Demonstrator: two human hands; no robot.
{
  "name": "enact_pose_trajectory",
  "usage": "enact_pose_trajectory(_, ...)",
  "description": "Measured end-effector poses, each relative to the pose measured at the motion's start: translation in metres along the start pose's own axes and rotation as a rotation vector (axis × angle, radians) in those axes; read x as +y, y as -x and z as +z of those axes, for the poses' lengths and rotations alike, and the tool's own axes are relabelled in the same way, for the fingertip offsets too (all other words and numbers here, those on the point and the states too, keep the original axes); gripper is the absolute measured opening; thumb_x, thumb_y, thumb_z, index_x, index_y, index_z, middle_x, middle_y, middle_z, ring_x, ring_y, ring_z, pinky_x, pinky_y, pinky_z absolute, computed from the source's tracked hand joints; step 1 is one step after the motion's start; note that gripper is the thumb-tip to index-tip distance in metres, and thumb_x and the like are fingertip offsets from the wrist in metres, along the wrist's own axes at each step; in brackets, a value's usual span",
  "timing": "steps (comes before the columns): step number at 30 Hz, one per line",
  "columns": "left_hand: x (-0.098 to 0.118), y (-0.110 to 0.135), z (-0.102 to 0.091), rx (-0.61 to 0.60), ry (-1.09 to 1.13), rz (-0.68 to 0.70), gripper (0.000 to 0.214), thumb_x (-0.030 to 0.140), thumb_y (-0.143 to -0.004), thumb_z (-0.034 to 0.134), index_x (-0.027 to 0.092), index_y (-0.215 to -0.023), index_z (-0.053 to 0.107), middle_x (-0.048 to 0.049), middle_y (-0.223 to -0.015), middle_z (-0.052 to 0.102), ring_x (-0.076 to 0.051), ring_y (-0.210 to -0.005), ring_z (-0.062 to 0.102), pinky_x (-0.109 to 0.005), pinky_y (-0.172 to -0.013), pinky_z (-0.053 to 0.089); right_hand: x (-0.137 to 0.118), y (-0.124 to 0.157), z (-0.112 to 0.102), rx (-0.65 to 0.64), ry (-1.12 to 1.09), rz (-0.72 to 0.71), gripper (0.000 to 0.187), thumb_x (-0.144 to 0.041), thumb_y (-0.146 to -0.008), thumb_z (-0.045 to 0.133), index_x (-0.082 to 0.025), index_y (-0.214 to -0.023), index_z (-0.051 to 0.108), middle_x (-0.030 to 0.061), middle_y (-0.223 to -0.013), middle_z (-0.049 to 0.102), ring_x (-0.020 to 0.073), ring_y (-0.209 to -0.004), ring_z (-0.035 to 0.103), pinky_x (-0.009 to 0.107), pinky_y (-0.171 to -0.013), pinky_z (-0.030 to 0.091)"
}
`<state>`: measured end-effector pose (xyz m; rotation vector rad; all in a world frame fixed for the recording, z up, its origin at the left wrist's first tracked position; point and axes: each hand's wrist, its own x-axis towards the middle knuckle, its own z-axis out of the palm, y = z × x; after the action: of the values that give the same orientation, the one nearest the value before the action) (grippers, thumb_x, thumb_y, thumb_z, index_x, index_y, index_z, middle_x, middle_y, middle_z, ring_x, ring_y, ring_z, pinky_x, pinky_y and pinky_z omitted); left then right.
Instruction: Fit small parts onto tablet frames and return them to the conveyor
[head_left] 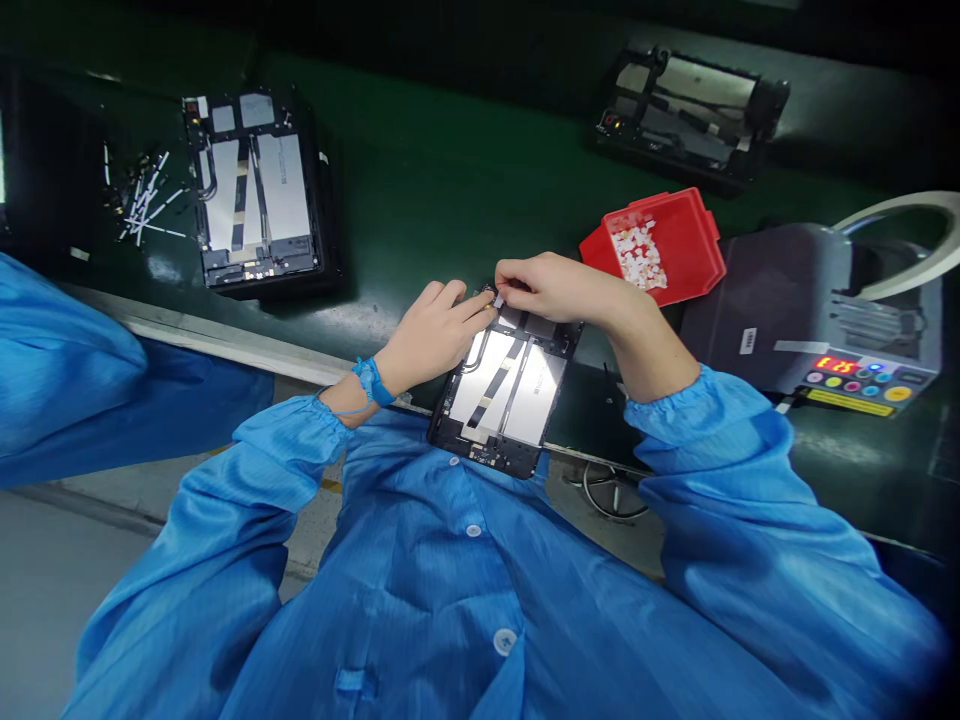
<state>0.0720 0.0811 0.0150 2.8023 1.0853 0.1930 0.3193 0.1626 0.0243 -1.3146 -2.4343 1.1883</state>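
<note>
Blue smock sleeves (247, 450) fill the near view; past the cuffs, both hands meet at the far end of an opened tablet (504, 390) that sits tilted on the bench edge, against the body

- left hand (431, 335): fingers stretched almost flat, tips pressing on the tablet's top edge; nothing gripped that I can tell. Blue wrist strap (371, 380) behind it
- right hand (551, 288): thumb and forefinger pinched shut on a small pale piece (499, 298), too small to identify, just touching the left fingertips
- tablet interior, below the fingers: two silvery panels, dark flex strip running diagonally between them

Judgement on doing this well: keep the left fingertips as the steady, lower the pinched piece square to its seat, press from one side across, keep off the flex strip

Beyond the right knuckles: red bin (660, 245) of small white parts. Further right, grey machine (817, 320) with red digits, reading roughly "E 25", uncertain; coloured buttons, a yellow label and a white sticker, unreadable. Well past the left fingers: second opened tablet (255, 195), loose white sticks (142, 205) beside it. Third unit (690, 105) far off
</note>
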Motion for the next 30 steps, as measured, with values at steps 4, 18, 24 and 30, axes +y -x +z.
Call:
enact_pose_trajectory(4, 0.006, -0.002, 0.002, -0.015, 0.015, -0.028, 0.058, 0.015, -0.106, 0.052, 0.015, -0.162, 0.066, -0.0173, -0.167, 0.068, -0.041, -0.135, 0.061, -0.059, -0.105, 0.05, -0.003, -0.002, 0.0, -0.014, 0.035, -0.005, 0.017, -0.027, -0.096, 0.073, -0.024, -0.083, 0.062, 0.0, -0.067, 0.058, 0.0197, -0.069, 0.053, 0.033, -0.072, 0.031)
enact_pose_trajectory(18, 0.015, 0.001, 0.001, -0.045, 0.018, -0.1, 0.061, 0.015, -0.107, 0.053, 0.015, -0.167, 0.062, -0.0162, -0.174, 0.062, -0.039, -0.134, 0.06, -0.055, -0.107, 0.049, 0.011, -0.009, -0.008, -0.035, 0.332, 0.055, 0.006, -0.027, -0.1, 0.068, -0.022, -0.097, 0.069, 0.0052, -0.08, 0.069, 0.0221, -0.073, 0.059, 0.033, -0.071, 0.033)
enact_pose_trajectory(24, 0.018, 0.001, -0.003, -0.06, 0.015, -0.121, 0.058, 0.014, -0.108, 0.05, 0.015, -0.164, 0.065, -0.0146, -0.172, 0.064, -0.038, -0.134, 0.061, -0.053, -0.107, 0.048, 0.007, -0.001, -0.01, 0.004, 0.284, 0.111, 0.031, -0.037, -0.117, 0.046, -0.021, -0.101, 0.068, 0.0095, -0.097, 0.076, 0.0233, -0.085, 0.065, 0.033, -0.077, 0.039)
enact_pose_trajectory(30, 0.022, -0.007, -0.002, -0.001, 0.042, -0.195, 0.053, 0.012, -0.106, 0.054, 0.015, -0.156, 0.071, -0.0185, -0.168, 0.063, -0.039, -0.143, 0.057, -0.053, -0.112, 0.048, -0.002, -0.009, 0.001, -0.05, 0.282, 0.193, 0.036, -0.051, -0.113, 0.065, -0.022, -0.091, 0.067, 0.0062, -0.086, 0.073, 0.0219, -0.078, 0.061, 0.033, -0.075, 0.039)
